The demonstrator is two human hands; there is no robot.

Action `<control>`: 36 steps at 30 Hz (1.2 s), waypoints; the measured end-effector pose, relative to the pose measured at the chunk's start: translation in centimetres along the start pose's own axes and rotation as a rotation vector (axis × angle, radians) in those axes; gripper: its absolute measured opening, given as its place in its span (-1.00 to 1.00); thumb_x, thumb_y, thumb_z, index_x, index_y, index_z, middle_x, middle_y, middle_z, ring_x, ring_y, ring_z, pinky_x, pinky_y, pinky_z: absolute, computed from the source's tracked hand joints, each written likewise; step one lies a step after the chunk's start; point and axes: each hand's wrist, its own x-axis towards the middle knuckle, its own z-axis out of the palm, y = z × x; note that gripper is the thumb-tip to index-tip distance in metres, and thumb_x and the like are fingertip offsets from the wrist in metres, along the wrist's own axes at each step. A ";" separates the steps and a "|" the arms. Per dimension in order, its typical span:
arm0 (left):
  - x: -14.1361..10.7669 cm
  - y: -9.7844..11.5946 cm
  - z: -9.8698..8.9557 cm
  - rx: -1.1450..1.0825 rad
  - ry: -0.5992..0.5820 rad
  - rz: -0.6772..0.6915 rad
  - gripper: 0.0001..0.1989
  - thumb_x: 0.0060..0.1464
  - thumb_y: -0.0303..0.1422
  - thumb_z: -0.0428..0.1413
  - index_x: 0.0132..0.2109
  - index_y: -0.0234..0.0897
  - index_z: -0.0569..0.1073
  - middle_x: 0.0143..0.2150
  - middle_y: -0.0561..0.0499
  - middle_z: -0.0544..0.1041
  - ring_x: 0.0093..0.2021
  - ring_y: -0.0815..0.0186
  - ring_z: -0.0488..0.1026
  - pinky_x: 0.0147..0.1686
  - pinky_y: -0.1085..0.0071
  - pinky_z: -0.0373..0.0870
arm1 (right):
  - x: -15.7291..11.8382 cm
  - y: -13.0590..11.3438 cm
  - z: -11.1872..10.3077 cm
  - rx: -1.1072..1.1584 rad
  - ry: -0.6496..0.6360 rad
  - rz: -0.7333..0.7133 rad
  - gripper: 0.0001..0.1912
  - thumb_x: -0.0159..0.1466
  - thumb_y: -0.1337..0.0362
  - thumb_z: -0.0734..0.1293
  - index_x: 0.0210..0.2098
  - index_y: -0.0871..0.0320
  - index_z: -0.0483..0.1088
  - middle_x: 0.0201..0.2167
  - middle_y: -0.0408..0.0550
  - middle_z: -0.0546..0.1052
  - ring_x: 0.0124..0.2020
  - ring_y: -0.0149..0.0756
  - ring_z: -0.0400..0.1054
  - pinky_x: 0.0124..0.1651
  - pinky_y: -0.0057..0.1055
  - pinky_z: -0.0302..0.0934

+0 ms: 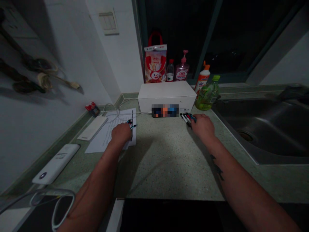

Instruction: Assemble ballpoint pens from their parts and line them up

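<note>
My left hand [121, 133] is closed over the printed paper sheets [100, 141], with the ends of a few pens [133, 126] sticking out past its fingers. On the right of the counter, my right hand [203, 127] is closed around one end of a bunch of pens [185, 119]. These have white and dark barrels and lie side by side, pointing away toward the box. My own fingers hide the gripped parts, and the bunch seems to rest on the counter. A phone-like device [165, 111], its screen blurred out, leans on the front of the white box [166, 90].
Behind the box stand a red package [155, 66], a small water bottle [170, 71] and a pink pump bottle [182, 67]. A green bottle [209, 95] stands near the steel sink [265, 119]. White power banks [58, 164] and cables line the left wall.
</note>
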 end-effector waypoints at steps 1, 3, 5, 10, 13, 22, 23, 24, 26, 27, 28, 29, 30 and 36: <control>0.0 0.2 0.0 -0.038 0.001 0.025 -0.96 0.00 -0.44 0.22 -0.33 -0.26 0.57 -0.36 -0.31 0.63 -0.22 -0.13 0.63 -0.21 0.09 0.52 | -0.2 -0.4 -0.1 0.031 0.020 -0.039 -0.59 0.45 0.31 0.23 0.14 0.33 0.60 0.06 0.36 0.61 0.08 0.12 0.48 0.17 -0.09 0.32; -0.4 1.2 -0.2 -0.140 0.003 0.089 -0.94 -0.04 -0.46 0.25 -0.34 -0.24 0.55 -0.35 -0.27 0.62 -0.24 -0.09 0.61 -0.20 0.09 0.51 | -0.9 -1.7 -0.1 0.118 0.038 -0.164 -0.60 0.47 0.31 0.21 0.12 0.27 0.61 0.05 0.29 0.63 0.10 0.08 0.47 0.22 -0.08 0.30; -1.3 3.0 -0.4 -0.256 0.032 0.183 -0.90 0.00 -0.47 0.23 -0.27 -0.22 0.57 -0.24 -0.24 0.63 -0.23 -0.04 0.60 -0.17 0.12 0.49 | -1.9 -3.4 0.0 0.202 0.026 -0.319 -0.61 0.49 0.30 0.22 0.16 0.25 0.58 0.06 0.26 0.63 0.12 0.07 0.47 0.25 -0.06 0.29; -4.7 7.9 -0.1 -0.662 0.010 0.608 -0.77 0.13 -0.46 0.19 -0.07 -0.13 0.60 -0.12 -0.06 0.61 -0.11 0.11 0.60 -0.07 0.23 0.51 | -4.4 -7.2 0.6 0.314 -0.102 -0.691 -0.62 0.49 0.28 0.34 0.26 0.19 0.49 0.17 0.19 0.59 0.22 0.00 0.42 0.30 -0.10 0.26; -5.4 8.8 0.2 -0.765 0.044 0.636 -0.78 0.19 -0.44 0.19 -0.05 -0.11 0.61 -0.08 -0.06 0.64 -0.07 0.13 0.59 0.00 0.22 0.53 | -4.7 -7.5 0.7 0.255 -0.206 -0.687 -0.76 0.52 0.31 0.29 0.05 0.13 0.59 -0.08 0.12 0.65 0.03 -0.06 0.50 0.11 -0.19 0.34; -4.4 8.0 -0.1 -0.832 -0.048 0.384 -0.70 0.37 -0.22 0.07 -0.26 -0.17 0.62 -0.34 -0.01 0.69 -0.24 0.16 0.60 -0.02 0.19 0.54 | -3.8 -5.3 0.5 0.422 -0.134 -0.603 -0.74 0.52 0.32 0.29 0.05 0.02 0.60 -0.11 0.03 0.63 -0.03 -0.09 0.51 0.02 -0.22 0.34; -4.4 8.1 0.1 -0.848 -0.102 0.351 -0.62 0.40 -0.19 0.02 -0.32 -0.19 0.60 -0.41 0.00 0.65 -0.31 0.19 0.58 -0.08 0.22 0.54 | -3.8 -5.3 0.5 0.432 -0.125 -0.613 -0.75 0.51 0.32 0.29 0.04 0.02 0.60 -0.10 0.03 0.63 -0.02 -0.09 0.50 0.03 -0.22 0.34; -4.5 8.2 0.2 -0.866 -0.133 0.326 -0.59 0.41 -0.17 0.00 -0.35 -0.19 0.58 -0.44 0.01 0.63 -0.36 0.21 0.56 -0.14 0.24 0.54 | -3.8 -5.3 0.6 0.440 -0.117 -0.620 -0.76 0.51 0.32 0.30 0.04 0.02 0.60 -0.09 0.03 0.62 -0.01 -0.10 0.49 0.04 -0.22 0.34; -4.4 8.5 0.5 -0.916 -0.105 0.298 -0.71 0.34 -0.16 0.12 -0.28 -0.21 0.58 -0.39 0.02 0.65 -0.36 0.23 0.57 -0.19 0.28 0.54 | -3.8 -5.3 0.7 0.450 -0.108 -0.615 -0.77 0.50 0.33 0.31 0.03 0.02 0.60 -0.08 0.03 0.62 -0.01 -0.09 0.49 0.05 -0.21 0.34; -4.4 8.5 0.5 -0.939 -0.070 0.293 -0.80 0.27 -0.18 0.20 -0.21 -0.21 0.59 -0.34 0.02 0.66 -0.34 0.23 0.58 -0.21 0.30 0.54 | -3.8 -5.2 0.8 0.452 -0.107 -0.604 -0.77 0.50 0.33 0.31 0.03 0.03 0.60 -0.08 0.03 0.62 -0.01 -0.09 0.49 0.05 -0.21 0.34; -4.4 8.6 0.5 -0.955 -0.040 0.289 -0.82 0.20 -0.21 0.27 -0.15 -0.21 0.59 -0.30 0.03 0.67 -0.32 0.24 0.59 -0.21 0.31 0.53 | -3.8 -5.2 0.8 0.454 -0.106 -0.594 -0.77 0.49 0.33 0.31 0.03 0.03 0.59 -0.08 0.03 0.62 -0.01 -0.09 0.49 0.05 -0.21 0.34; -4.4 8.6 0.5 -0.961 -0.029 0.286 -0.81 0.17 -0.23 0.30 -0.12 -0.20 0.58 -0.30 0.04 0.67 -0.31 0.24 0.59 -0.22 0.33 0.53 | -3.8 -5.2 0.8 0.457 -0.105 -0.586 -0.77 0.49 0.33 0.31 0.03 0.03 0.59 -0.08 0.03 0.62 -0.01 -0.09 0.49 0.04 -0.22 0.34; -4.4 8.5 0.3 -0.956 -0.040 0.281 -0.83 0.19 -0.23 0.28 -0.14 -0.21 0.58 -0.33 0.04 0.65 -0.33 0.25 0.58 -0.24 0.34 0.52 | -3.8 -5.2 0.8 0.461 -0.103 -0.582 -0.77 0.49 0.33 0.31 0.03 0.04 0.59 -0.08 0.03 0.63 -0.01 -0.09 0.49 0.04 -0.22 0.34; -4.5 8.4 0.1 -0.992 -0.056 0.272 -0.85 0.18 -0.24 0.26 -0.17 -0.21 0.57 -0.30 0.02 0.67 -0.30 0.24 0.59 -0.23 0.33 0.52 | -4.0 -5.4 0.4 0.469 -0.110 -0.589 -0.78 0.50 0.30 0.30 0.03 0.05 0.59 -0.08 0.03 0.63 -0.02 -0.10 0.50 0.03 -0.23 0.33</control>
